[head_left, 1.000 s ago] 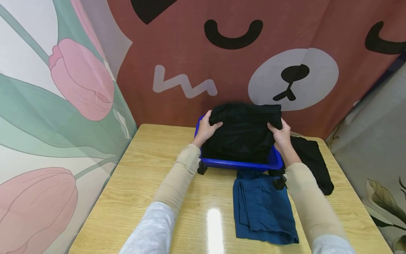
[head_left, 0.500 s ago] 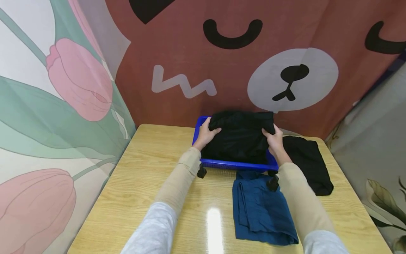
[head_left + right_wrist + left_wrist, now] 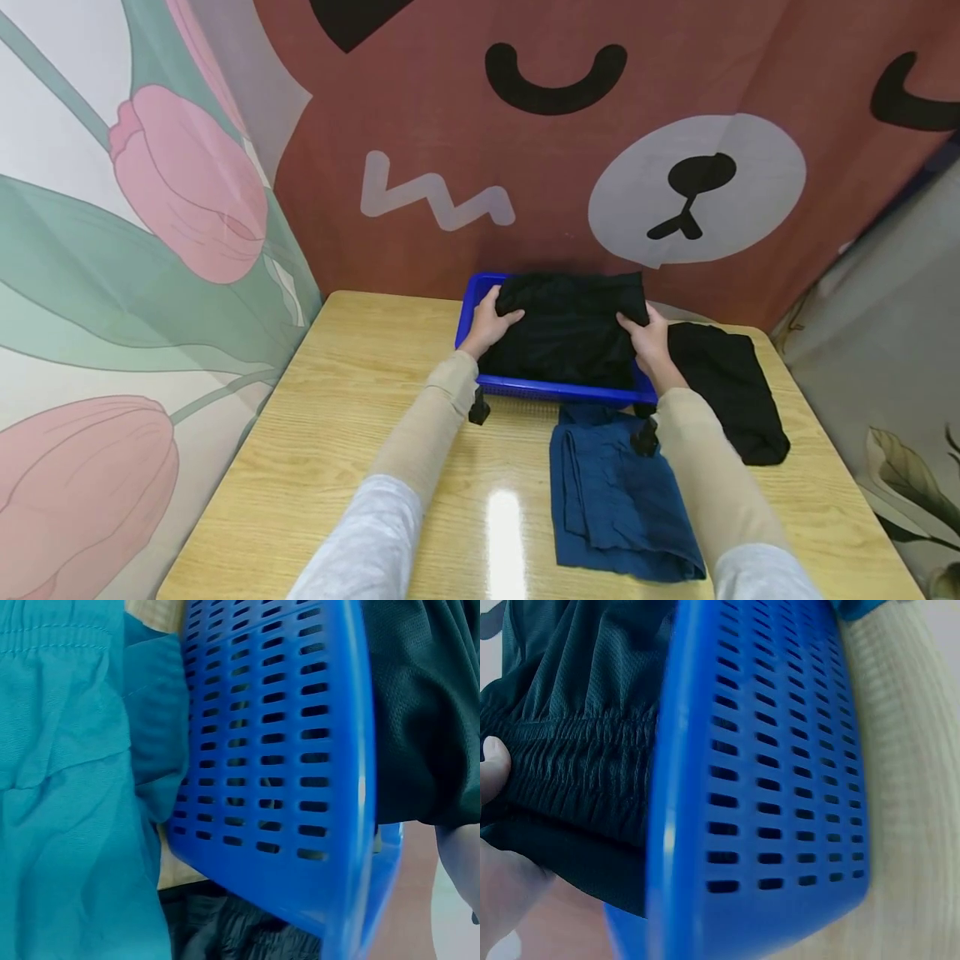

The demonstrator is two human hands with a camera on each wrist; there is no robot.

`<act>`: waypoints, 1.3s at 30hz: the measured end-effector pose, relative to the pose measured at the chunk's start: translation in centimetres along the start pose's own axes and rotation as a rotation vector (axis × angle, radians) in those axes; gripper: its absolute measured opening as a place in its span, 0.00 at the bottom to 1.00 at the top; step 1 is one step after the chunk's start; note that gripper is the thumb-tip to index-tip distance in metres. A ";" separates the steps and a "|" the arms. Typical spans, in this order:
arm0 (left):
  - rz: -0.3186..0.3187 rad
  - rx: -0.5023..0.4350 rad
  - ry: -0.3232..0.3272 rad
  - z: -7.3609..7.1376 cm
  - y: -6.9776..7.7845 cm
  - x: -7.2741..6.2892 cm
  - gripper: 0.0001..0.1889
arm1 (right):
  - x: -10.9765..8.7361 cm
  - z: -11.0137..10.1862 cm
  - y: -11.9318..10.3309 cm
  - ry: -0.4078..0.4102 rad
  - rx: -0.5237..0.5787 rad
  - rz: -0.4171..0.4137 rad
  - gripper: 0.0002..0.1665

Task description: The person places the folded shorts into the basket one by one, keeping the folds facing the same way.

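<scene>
Folded black pants with a gathered elastic waistband lie within the blue plastic basket, at the back of the table. My left hand grips their left side, thumb on top. Opposite it, my right hand holds the right edge, the thumb likewise over the cloth. In the left wrist view the thumb of the left hand presses on the ribbed waistband, beside the basket's slotted wall. Only a bit of the right hand shows in the right wrist view, below the dark cloth.
Folded blue pants lie on the wooden table in front of the basket, partly under the right forearm. Another folded black garment lies right of the basket. A curtain with a bear face hangs close behind the table.
Both hands have lowered the black pants into the basket; the top edge now sits lower. The right hand has moved left and down. The basket's right end has shifted slightly left.
</scene>
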State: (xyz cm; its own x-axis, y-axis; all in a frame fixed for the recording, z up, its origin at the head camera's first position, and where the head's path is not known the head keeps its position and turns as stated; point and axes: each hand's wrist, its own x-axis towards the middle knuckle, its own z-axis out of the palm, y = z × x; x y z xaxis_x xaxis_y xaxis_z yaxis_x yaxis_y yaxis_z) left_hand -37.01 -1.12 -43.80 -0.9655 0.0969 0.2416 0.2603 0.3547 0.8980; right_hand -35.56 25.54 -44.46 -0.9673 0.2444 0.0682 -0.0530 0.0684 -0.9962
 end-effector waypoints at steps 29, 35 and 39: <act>-0.231 0.148 0.154 6.2 -16.5 7.4 0.33 | 0.2 0.1 2.3 -0.060 -0.134 0.028 0.29; -0.253 0.117 0.151 6.0 -16.7 7.2 0.32 | 0.4 0.0 2.7 -0.092 -0.149 0.046 0.29; -0.282 0.147 0.152 7.8 -23.3 10.2 0.27 | 0.4 -0.1 2.8 -0.118 -0.158 0.051 0.28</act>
State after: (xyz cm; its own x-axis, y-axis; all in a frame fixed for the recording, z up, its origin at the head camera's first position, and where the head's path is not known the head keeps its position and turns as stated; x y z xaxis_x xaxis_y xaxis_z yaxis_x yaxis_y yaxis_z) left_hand -52.92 -1.11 -65.10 -0.9858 -0.1593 0.0530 -0.0303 0.4791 0.8773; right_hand -36.04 25.91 -47.19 -0.9906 0.1367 0.0016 0.0276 0.2118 -0.9769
